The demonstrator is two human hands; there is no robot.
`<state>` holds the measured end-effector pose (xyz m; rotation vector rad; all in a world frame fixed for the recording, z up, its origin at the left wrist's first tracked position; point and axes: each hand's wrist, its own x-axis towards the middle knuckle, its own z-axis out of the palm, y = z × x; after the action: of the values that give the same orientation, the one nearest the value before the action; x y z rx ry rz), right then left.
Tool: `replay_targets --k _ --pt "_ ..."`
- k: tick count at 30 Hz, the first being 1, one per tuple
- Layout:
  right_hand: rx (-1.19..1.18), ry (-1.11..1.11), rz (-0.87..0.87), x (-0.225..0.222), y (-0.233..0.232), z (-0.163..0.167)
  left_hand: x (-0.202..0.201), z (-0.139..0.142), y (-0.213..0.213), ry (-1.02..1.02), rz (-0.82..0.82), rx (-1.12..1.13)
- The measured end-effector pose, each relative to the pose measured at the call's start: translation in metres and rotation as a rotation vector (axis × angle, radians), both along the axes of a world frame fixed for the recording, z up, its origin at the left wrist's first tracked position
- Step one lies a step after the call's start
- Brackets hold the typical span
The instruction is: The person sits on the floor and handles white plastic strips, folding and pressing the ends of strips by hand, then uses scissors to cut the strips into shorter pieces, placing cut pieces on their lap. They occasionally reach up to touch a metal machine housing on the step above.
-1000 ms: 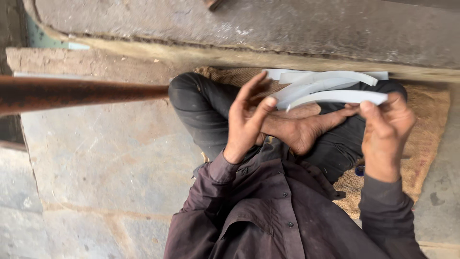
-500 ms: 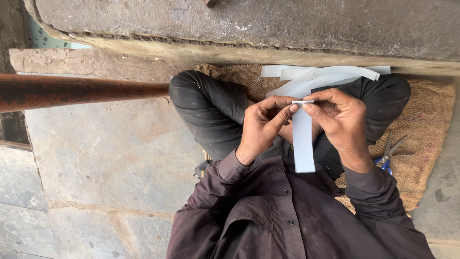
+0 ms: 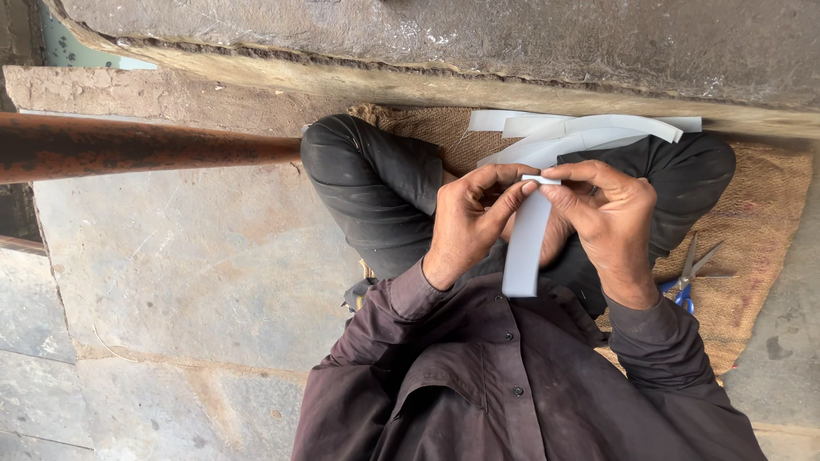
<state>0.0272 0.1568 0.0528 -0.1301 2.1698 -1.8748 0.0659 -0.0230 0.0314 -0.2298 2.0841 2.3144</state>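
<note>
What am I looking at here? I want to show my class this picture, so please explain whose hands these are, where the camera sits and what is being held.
The camera is worn on a person's head and looks down at their own lap; they sit cross-legged on a burlap mat over stone paving. No machine is involved. The left hand and right hand together pinch the top of a white strip that hangs towards the body. More white strips lie by the knees, blue-handled scissors rest on the mat, and a rusty pipe crosses on the left.

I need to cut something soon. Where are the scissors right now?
In the head view, the blue-handled scissors lie on the burlap mat, at the right, just beside the right hand's wrist.
</note>
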Motion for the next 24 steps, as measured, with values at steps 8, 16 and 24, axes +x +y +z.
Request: replay_targets --k 8,16,24 --pt "0.067 -0.013 -0.046 0.003 -0.002 0.006 0.001 0.008 0.003 0.025 0.044 -0.12" --pt "-0.151 -0.132 -0.071 0.004 -0.005 0.001 0.002 0.008 0.009 0.045 0.1 -0.233" --pt "-0.047 0.09 -0.034 0.006 -0.004 -0.006 0.006 0.006 0.008 0.013 0.046 -0.05"
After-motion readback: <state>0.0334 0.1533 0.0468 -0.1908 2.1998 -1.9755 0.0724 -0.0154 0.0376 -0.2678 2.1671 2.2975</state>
